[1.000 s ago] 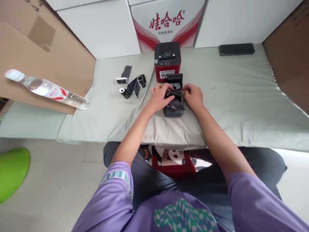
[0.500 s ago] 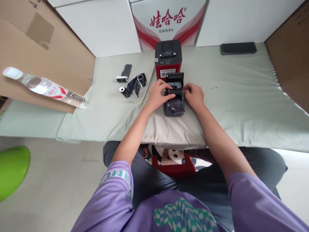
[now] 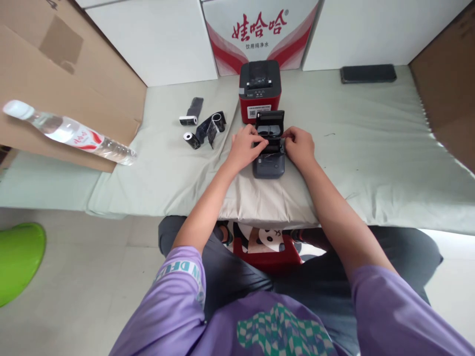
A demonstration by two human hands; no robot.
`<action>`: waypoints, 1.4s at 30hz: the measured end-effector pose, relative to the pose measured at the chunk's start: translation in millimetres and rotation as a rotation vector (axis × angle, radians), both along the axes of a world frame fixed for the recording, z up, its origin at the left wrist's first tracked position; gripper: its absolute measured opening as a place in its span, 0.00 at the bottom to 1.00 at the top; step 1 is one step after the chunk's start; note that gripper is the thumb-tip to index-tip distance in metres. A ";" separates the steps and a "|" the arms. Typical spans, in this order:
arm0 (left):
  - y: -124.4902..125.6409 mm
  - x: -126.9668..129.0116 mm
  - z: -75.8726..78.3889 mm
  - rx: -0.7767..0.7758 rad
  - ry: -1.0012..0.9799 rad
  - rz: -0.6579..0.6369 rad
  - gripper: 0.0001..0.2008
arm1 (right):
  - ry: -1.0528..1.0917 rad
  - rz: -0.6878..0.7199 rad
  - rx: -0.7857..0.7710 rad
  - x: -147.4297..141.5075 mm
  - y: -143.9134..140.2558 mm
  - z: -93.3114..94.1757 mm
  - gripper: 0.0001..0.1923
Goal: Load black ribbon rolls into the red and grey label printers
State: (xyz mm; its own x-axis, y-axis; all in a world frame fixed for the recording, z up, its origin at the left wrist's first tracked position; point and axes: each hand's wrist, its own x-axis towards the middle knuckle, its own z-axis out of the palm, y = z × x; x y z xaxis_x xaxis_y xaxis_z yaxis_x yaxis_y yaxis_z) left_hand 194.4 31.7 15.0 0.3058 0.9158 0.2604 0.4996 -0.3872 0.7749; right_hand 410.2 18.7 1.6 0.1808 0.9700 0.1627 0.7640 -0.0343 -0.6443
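Observation:
A small dark-grey portable printer (image 3: 269, 168) lies on the cloth-covered surface, its lid (image 3: 270, 120) flipped up at the far side. In its bay sits a dark paper roll (image 3: 273, 148), partly hidden by fingers. My left hand (image 3: 246, 145) reaches in from the left, thumb and forefinger drawn together over the left end of the bay. Whatever is between those fingertips is hidden. My right hand (image 3: 299, 146) is curled against the printer's right side near the hinge. Just behind the lid stands a red and black printer (image 3: 259, 89).
Left of the printers lie several dark rolls with loose strips, one a small roll (image 3: 191, 140). A water bottle (image 3: 70, 132) is by a cardboard box (image 3: 74, 74) at left. A black flat case (image 3: 368, 73) lies back right. White boxes (image 3: 256, 34) line the back.
The paper roll has gone down into the printer's bay, and the strip that covered the printer's front has mostly gone from there. My left fingertips have closed together; my right hand stays put.

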 end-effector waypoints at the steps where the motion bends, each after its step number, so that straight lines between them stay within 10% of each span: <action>1: -0.5 -0.8 2.6 0.003 -0.005 0.000 0.17 | 0.019 0.002 0.012 0.4 0.3 -0.4 0.15; 11: -27.6 -22.3 32.8 0.136 -0.006 -0.300 0.31 | 0.386 0.189 0.140 -3.2 8.9 5.3 0.29; 16: -40.0 -12.5 35.7 0.166 0.108 -0.260 0.15 | 0.478 0.196 0.157 -4.4 5.3 8.5 0.27; 24: -49.6 -16.1 42.7 0.218 0.031 -0.167 0.20 | 0.500 0.330 0.130 -5.2 -2.6 10.7 0.13; 34: -51.6 -47.8 -17.3 0.238 -0.066 -0.010 0.22 | 0.622 0.393 0.100 5.3 8.4 -4.0 0.15; 42: -61.0 -42.7 -6.8 0.169 0.136 -0.129 0.25 | 0.647 0.441 0.008 6.9 7.5 -0.8 0.14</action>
